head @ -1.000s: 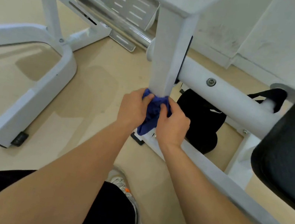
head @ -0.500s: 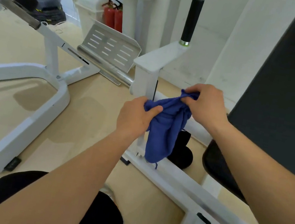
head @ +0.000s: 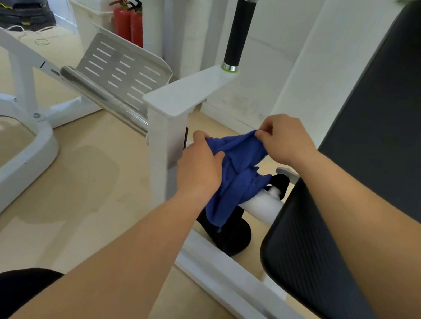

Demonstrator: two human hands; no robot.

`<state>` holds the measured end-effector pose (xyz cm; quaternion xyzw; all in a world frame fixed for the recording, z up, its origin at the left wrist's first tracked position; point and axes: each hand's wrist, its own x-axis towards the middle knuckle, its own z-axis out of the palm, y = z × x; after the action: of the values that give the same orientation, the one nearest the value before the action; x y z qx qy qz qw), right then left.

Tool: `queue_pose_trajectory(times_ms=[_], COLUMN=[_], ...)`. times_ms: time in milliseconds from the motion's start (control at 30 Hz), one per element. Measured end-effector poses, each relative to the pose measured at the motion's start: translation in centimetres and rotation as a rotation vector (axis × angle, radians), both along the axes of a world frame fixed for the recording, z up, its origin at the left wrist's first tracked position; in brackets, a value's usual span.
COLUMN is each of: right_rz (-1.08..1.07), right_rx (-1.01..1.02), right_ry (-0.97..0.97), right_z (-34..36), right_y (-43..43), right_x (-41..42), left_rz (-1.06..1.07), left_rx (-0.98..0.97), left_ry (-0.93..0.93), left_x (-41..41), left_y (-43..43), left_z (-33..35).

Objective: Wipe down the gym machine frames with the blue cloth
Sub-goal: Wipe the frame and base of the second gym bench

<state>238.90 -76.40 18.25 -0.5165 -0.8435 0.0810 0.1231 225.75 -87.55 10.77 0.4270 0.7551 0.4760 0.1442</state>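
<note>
Item: blue cloth [head: 233,180], centre of frame, held in the air between both hands and hanging in loose folds in front of the white cross tube [head: 260,204] (contact with the tube cannot be told). Left hand [head: 198,168]: fingers curled round a bunch of the cloth, thumb on top, just beside the white upright post [head: 163,145]. Right hand [head: 285,139]: fingertips pinching the cloth's upper edge, lifted toward the upper right. Status: no wiping stroke in hand; the cloth looks to be getting spread or refolded. Wiped surfaces: none distinguishable, since no damp or streak marks show. Judged outstanding: cross tube, lower rail [head: 226,276] at bottom centre, and the neighbouring frame [head: 10,148] at left.
</note>
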Motion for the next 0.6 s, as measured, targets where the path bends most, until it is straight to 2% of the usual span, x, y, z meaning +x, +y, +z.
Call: queue_pose_trajectory(times_ms=[100,167,267,367,400,533,600], right_rz=[-0.051,-0.028,0.121,0.214,0.238,0.302,0.329], right_rx=[0.005,-0.114,-0.306,-0.409,-0.414,-0.404,-0.445], right_ry=[0.196,0.233,0.013,-0.087,-0.124,-0.318,-0.279], right_z=[-1.0,-1.9,-3.9,-5.0,-5.1,-4.0,-3.7], right_y=[0.9,0.9,-0.2,-1.8,-2.1,-2.5,-2.4], right_x=[-1.1,-1.8,-2.5,-2.4,-2.2,-1.0,-0.6], left_rz=[0.052,0.072,0.090,0.074,0.054,0.036,0.062], left_rx=[0.052,0.090,0.155,0.098,0.081,0.134,0.166], left_ry=[-0.038,0.010,0.161,0.301,0.274,-0.109,-0.239], left_x=[1.0,2.2,3.7,4.8,5.3,8.4,9.7], left_y=[0.4,0.1,-1.0,-1.6,-1.9,-3.2,-3.1], left_z=[-1.3,-2.4,-3.9,-6.1,-6.8,-6.9,-6.3])
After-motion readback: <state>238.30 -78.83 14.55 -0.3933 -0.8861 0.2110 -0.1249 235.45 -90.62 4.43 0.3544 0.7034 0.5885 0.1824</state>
